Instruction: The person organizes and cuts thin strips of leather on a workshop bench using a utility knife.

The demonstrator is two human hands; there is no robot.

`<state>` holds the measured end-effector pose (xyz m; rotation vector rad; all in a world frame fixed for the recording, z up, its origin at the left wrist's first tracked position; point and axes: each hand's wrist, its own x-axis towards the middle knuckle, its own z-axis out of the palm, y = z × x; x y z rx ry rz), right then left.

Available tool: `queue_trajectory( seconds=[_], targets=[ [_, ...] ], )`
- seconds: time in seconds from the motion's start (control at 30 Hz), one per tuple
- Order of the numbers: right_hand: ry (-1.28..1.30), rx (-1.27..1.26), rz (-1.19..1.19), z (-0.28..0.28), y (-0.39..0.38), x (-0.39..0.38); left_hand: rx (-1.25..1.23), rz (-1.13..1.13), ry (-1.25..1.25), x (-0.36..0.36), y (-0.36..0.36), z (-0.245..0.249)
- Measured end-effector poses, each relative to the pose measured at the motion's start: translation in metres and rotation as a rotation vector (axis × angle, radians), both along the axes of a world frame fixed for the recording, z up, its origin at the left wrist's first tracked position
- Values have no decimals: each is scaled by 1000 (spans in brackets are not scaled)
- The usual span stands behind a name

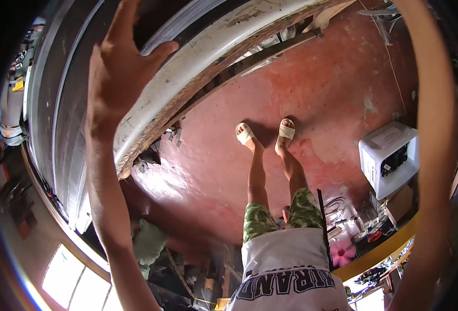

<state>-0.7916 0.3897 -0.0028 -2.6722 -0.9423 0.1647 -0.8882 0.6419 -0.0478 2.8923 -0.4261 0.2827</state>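
Right forearm (436, 119): nearest the camera, blurred, running along the right side of the view and passing out at the top edge.
Right grip: beyond the view, so I cannot tell its state.
Left grip (117, 78): raised at upper left over the dark panels, with the thumb (161, 52) spread well apart from the fingers (123, 20); the fingertips are cut off at the top, and I cannot tell whether it touches anything.
Dark panels (58, 67): long and ridged with pale lines, on the bench at the left, behind and beside the left grip.
Bench (187, 67): pale rounded edge with rough, worn material beneath, curving from lower left to the top.
Floor (338, 88): red, patchy, glossy near the bench.
Sandals (245, 136): cream, both on the wearer's feet, standing apart on the floor.
Clothing: green patterned shorts (306, 207) and a white shirt (286, 254) with dark lettering.
White box (387, 136): on the right, near the right forearm, dark contents showing through its opening.
Pink flower (342, 253): beside the shirt, at lower right.
Windows (66, 272): bright, at lower left.
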Motion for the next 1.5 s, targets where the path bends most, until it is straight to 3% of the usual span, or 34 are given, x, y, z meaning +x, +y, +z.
queue_trajectory(
  seconds=[0.13, 0.17, 0.2, 0.23, 0.4, 0.47, 0.6, 0.63, 0.9, 1.5],
  targets=[
    [76, 422, -305, -57, -10, -21, -304, -182, 54, 23, -1, -13],
    [-14, 493, -285, -71, -8, -29, -298, -191, 58, 30, -6, -13],
    [63, 590, -338, -87, -4, -35, -288, -202, 65, 35, -12, -13],
    [-24, 588, -357, -97, 2, -38, -174, -96, 1, 36, -21, -15],
    [-554, 717, -345, -145, 22, -44, -137, -81, -15, 50, -33, -13],
    [-549, 735, -333, -146, 17, -47, -170, 31, 95, 49, -37, -10],
    [-562, 889, -361, -171, 19, -44, -100, -136, -51, 55, -29, -24],
    [-535, 869, -369, -173, 17, -47, -79, -56, 64, 53, -30, -22],
    [-565, 901, -369, -179, 20, -55, 28, -28, 28, 52, -47, -23],
    [-577, 881, -358, -191, 22, -58, -220, -7, 187, 62, -69, -7]
  ],
)
